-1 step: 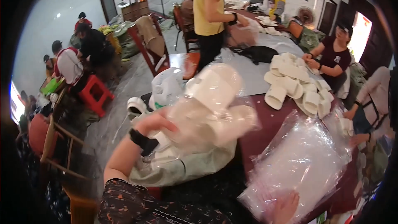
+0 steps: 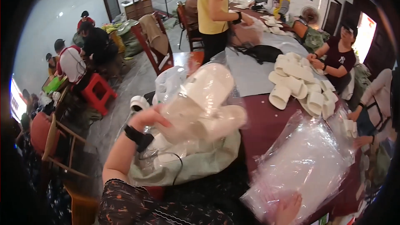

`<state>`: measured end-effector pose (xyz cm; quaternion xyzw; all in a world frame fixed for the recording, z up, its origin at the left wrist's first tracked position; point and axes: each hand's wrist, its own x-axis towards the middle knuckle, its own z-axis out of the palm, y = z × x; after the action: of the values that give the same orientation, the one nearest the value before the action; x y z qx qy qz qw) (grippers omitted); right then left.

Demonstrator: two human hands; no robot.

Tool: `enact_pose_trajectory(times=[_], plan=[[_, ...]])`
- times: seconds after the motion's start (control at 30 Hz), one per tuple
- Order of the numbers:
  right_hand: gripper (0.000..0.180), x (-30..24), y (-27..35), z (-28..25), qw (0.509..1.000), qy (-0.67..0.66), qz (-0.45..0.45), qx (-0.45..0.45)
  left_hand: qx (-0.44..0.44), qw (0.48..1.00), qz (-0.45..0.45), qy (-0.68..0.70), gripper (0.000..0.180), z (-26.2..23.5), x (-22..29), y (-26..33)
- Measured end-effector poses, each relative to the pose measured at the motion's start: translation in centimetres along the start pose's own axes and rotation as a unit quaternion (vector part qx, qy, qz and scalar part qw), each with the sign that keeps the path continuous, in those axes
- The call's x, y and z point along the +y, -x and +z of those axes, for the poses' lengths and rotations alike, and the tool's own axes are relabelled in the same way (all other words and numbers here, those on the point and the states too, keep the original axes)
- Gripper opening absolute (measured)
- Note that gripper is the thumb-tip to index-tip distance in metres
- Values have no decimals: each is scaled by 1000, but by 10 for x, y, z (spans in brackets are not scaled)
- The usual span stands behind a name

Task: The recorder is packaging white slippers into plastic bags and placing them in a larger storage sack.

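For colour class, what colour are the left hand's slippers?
The slippers are off-white, seen best in head view.

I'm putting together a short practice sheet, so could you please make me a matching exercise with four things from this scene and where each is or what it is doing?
Column one:
1. Left hand
2. Right hand
3. Heap of loose slippers
4. Red stool

Column two:
A. On the table
B. At the near end of the clear plastic bags
C. On the grey floor
D. Holding bagged slippers

Pairs: 1-D, 2-B, 3-A, 4-C
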<state>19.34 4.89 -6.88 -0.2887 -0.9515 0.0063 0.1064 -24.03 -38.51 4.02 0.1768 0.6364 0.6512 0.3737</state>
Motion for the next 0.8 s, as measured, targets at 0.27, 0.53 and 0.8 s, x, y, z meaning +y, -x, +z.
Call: enact_pose_trajectory(times=[0.27, 0.53, 0.8], plan=[[64, -13, -14, -4, 993, -93, 69, 15, 95, 794, -419, -431, 62, -115, -159, 23], [71, 1, -2, 25, 990, -74, 115, 37, 59, 613, -303, -727, 88, -16, -95, -25], [71, 1, 4, 22, 987, -80, 137, 39, -41, 602, -82, -793, 150, 69, -125, -71]])
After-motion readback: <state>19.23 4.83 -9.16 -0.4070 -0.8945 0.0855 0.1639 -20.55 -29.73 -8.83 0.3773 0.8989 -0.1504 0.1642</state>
